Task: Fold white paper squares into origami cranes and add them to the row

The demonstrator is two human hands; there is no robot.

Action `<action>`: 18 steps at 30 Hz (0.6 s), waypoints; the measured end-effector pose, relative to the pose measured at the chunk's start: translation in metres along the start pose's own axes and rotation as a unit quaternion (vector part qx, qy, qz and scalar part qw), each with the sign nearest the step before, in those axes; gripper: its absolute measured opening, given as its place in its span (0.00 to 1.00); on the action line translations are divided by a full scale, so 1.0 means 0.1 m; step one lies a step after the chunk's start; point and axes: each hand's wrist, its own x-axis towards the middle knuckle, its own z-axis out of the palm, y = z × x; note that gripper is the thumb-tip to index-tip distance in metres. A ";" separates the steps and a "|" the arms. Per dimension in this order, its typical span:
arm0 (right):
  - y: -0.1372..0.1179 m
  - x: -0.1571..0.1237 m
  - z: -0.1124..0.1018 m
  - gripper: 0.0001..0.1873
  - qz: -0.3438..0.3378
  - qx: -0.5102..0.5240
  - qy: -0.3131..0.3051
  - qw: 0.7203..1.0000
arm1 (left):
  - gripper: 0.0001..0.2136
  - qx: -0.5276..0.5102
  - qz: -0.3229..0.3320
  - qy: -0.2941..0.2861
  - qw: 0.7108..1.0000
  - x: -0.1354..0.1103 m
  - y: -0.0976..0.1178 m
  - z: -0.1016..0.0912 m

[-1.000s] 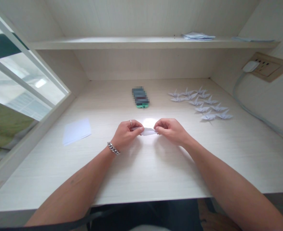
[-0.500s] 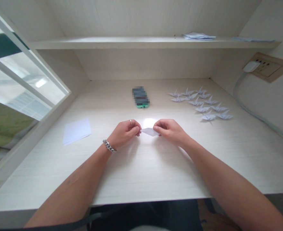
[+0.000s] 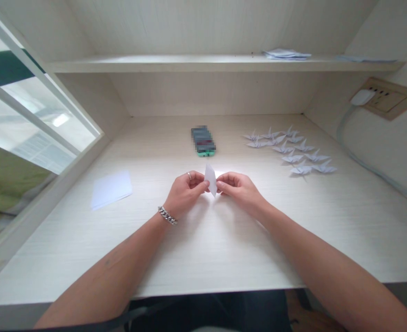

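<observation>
A small piece of folded white paper (image 3: 210, 179), shaped like a narrow diamond, stands nearly upright between my two hands above the desk. My left hand (image 3: 187, 191), with a ring and a chain bracelet, pinches its left side between thumb and fingers. On the other side, my right hand (image 3: 240, 188) has its thumb and fingertips closed at the paper's right edge. To the right, several folded paper cranes (image 3: 302, 146) stand grouped on the desk. Flat white paper sheets (image 3: 111, 189) lie to the left of my left hand.
A phone (image 3: 203, 141), blurred out, lies beyond my hands on the desk (image 3: 210, 258). A shelf (image 3: 176, 67) crosses the back and bears a paper stack (image 3: 286, 54). At right, a charger (image 3: 362, 97) sits in the wall socket, its cable hanging down. A window (image 3: 33, 115) borders the left.
The folded paper has turned from lying sideways to pointing up and down. My hands have come closer together, the left one shifting rightward.
</observation>
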 end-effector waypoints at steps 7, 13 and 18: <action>-0.05 -0.02 -0.02 0.08 -0.013 -0.058 -0.033 0.998 | 0.08 0.044 0.028 0.014 0.999 -0.01 0.03 0.02; -0.04 -0.02 -0.04 0.12 -0.022 -0.064 0.008 0.998 | 0.08 0.079 0.055 0.020 0.995 -0.03 0.02 0.02; -0.07 -0.03 -0.02 0.10 -0.036 -0.014 0.030 0.999 | 0.09 0.049 0.054 0.000 0.997 -0.05 0.03 0.03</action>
